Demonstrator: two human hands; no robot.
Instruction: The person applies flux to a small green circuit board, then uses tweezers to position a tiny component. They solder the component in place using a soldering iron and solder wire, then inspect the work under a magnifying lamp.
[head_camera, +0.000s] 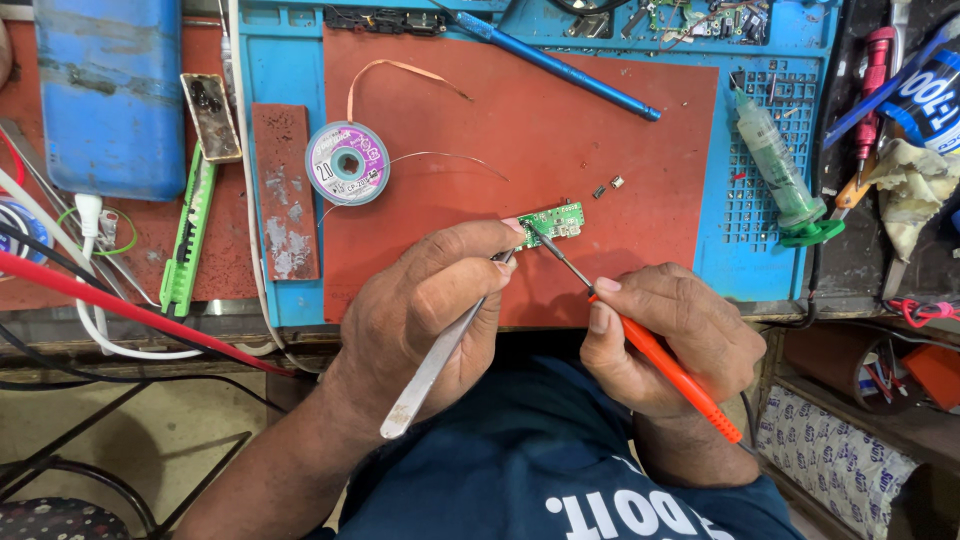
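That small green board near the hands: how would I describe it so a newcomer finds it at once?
Start at the big red-brown mat inside the blue work tray. Near its lower middle, just past the left hand, lies the small green circuit board, with the tip of the orange-handled tool from the right hand resting on it. It is the only green, flat rectangle on the mat; the round solder-wick spool lies far to its left.

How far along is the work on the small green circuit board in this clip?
Done, apparently: two tiny parts lie loose on the red mat beside the green circuit board, and braid trails off the wick spool. In hand: the left hand holds tweezers at the board while the right hand touches an orange-handled iron tip to it. What remains cannot be told.
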